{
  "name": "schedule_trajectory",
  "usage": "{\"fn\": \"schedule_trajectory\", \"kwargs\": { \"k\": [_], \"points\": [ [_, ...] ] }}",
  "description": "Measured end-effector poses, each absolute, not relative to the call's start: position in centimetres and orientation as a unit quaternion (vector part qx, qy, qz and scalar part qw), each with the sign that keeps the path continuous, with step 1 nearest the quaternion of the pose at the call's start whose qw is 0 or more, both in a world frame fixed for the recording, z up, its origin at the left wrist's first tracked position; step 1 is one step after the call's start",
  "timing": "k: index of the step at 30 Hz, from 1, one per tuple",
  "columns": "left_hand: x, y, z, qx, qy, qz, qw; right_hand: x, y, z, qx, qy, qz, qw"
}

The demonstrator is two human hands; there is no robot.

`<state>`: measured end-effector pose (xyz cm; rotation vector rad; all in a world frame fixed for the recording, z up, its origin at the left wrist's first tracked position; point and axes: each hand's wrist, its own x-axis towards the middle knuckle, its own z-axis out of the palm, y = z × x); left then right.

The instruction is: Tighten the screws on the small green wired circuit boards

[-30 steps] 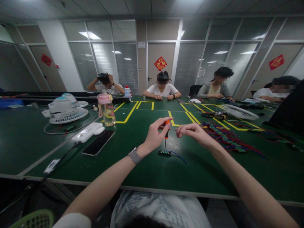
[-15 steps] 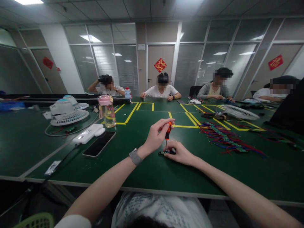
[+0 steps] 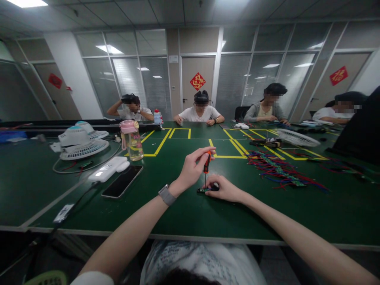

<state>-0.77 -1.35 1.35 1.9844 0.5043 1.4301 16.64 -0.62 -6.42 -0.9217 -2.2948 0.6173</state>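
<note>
Here is the big green table (image 3: 208, 223), stretching from the near edge to the far side, its far half marked out with yellow tape (image 3: 231, 157). Along that far side sit the co-workers: one on the left (image 3: 130, 113) with raised arms, one in the middle (image 3: 199, 114) in a white top, one on the right (image 3: 264, 111) in a grey layer, and another (image 3: 332, 114) at far right, bent low. White fans (image 3: 73, 136) rest at the left; a bundle of green boards with red and blue wires (image 3: 279, 168) sprawls across the right. Down in size now: a pink-lidded bottle (image 3: 130, 142) stands upright left of centre, and nearer, a dark-screened phone (image 3: 122, 182) lies just beside a white device (image 3: 108, 169) with a cable. And to the centre, where the left hand (image 3: 194, 168) has the screwdriver (image 3: 207, 167) grasped by its orange-and-black handle, thumb against it, fingers stretched over the top! The right hand (image 3: 227, 190) comes in low from the right, thumb and fingers pinching the right end of the small circuit board (image 3: 202, 190), which lies on the table at near centre, directly under the nearly upright shaft; exact tip contact is too small to tell
</note>
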Motion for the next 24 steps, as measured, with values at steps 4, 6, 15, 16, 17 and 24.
{"fn": "schedule_trajectory", "kwargs": {
  "k": [4,6,15,16,17,24],
  "points": [
    [-0.82,-1.36,1.21,0.759,0.221,0.558,0.253,16.65,-0.45,-6.59,-0.342,-0.859,0.247,0.290],
    [-0.87,-1.36,1.12,0.768,0.229,0.555,0.223,16.62,-0.46,-6.49,-0.339,-0.860,0.246,0.291],
    [-0.59,-1.48,1.17,0.752,0.190,0.541,0.325,16.64,-0.48,-6.31,-0.334,-0.863,0.243,0.290],
    [-0.64,-1.38,1.12,0.747,0.203,0.551,0.311,16.65,-0.49,-6.27,-0.332,-0.864,0.244,0.289],
    [-0.72,-1.26,1.08,0.745,0.214,0.560,0.293,16.66,-0.51,-6.22,-0.331,-0.865,0.245,0.288],
    [-1.08,-0.98,1.25,0.755,0.205,0.544,0.303,16.66,-0.55,-6.06,-0.328,-0.867,0.242,0.286]
  ]
}}
